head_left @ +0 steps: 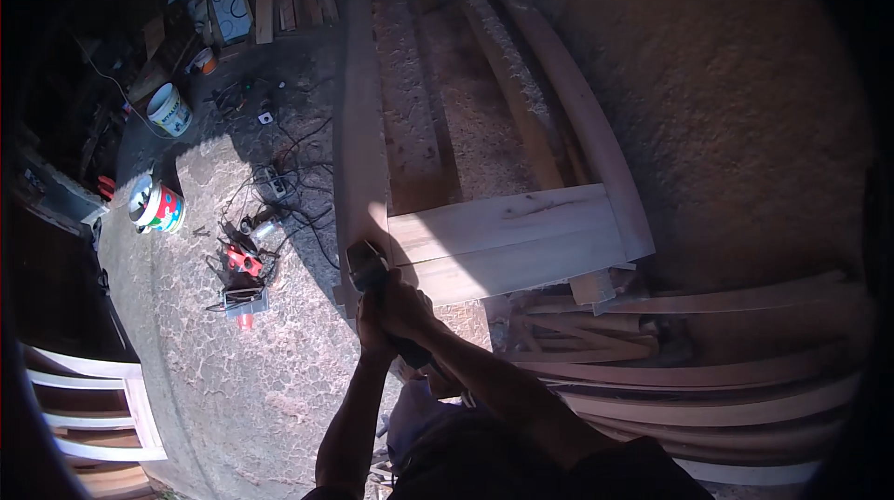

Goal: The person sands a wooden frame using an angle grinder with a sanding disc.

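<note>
Both of my hands grip a dark handheld power tool (367, 265), possibly a sander or grinder; its exact kind does not show. My left hand (373, 331) wraps round it from the left, and my right hand (406, 307) closes over it from the right. The tool's head rests on or just above the near left corner of a large wooden frame (361, 128). Pale boards (503, 244) form the frame's near end, half in sunlight. Two long beams (507, 72) covered in shavings lie beneath, seen through its opening.
Tangled cables, a power strip (277, 186) and a red power tool (244, 260) lie on the rough floor at left. Two white buckets (169, 111) stand farther left. Long planks (708, 370) are stacked at right. A slatted wooden frame (140, 407) sits at lower left.
</note>
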Available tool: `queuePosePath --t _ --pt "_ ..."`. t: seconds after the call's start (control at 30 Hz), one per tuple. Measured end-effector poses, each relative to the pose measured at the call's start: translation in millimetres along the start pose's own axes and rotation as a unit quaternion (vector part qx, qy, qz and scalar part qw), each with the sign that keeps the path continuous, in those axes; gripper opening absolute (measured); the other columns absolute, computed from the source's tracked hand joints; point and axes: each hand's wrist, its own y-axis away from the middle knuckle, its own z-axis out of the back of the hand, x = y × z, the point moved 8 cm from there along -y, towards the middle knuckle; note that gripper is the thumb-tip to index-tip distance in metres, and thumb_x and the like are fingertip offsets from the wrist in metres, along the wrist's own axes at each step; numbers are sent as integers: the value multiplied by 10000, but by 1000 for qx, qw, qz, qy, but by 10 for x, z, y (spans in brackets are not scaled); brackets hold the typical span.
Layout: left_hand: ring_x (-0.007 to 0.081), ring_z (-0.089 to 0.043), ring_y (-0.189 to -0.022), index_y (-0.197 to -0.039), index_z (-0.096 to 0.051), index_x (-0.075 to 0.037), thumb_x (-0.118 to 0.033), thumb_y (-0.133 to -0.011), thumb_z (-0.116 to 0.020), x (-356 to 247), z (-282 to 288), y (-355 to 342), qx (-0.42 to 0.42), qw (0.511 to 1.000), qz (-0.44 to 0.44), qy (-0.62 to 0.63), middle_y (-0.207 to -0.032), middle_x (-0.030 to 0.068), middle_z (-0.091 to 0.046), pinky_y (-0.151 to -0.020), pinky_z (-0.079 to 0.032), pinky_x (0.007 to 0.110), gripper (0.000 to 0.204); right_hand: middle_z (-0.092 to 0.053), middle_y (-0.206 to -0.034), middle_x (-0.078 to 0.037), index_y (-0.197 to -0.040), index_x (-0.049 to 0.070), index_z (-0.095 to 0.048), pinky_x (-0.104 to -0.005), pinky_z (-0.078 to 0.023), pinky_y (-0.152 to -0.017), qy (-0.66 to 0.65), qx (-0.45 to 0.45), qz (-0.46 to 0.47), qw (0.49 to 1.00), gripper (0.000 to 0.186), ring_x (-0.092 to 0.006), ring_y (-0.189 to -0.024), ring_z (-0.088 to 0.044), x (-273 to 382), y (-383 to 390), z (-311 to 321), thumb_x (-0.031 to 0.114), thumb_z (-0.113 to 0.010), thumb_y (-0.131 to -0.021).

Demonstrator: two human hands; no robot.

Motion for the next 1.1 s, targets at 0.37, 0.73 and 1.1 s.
queuePosePath --t 0.37,0.73,1.1 --pt "183 -664 -910 -1159 -656 -20 -367 -1028 -568 1286 -853 -669 -47 994 32 -94 -1033 83 -687 -823 -536 361 382 -689 -993 -337 -1182 -51 -403 -588 -536 -824 13 -114 -117 986 632 -519 -952 -684 -921 273 1574 460 -648 -902" --pt "181 -606 -1016 -1202 -637 -30 -460 -943 -647 3308 -2185 -1339 -61 955 117 -266 -1091 84 -652 -893 -495 364 502 -657 -1063 -399 -1220 -44 -395 -597 -511 -883 35 -178 -194 964 689 -569 -1023 -644 -2552 609 3569 514 -641 -899" --pt "200 -638 -1024 -1212 -650 -31 -458 -945 -621 3922 -2872 -1822 26 941 117 -317 -1119 106 -672 -884 -502 369 504 -651 -1130 -392 -1297 -69 -412 -585 -530 -863 85 -256 -211 940 779 -557 -1074 -637 -3184 570 4353 536 -667 -876"
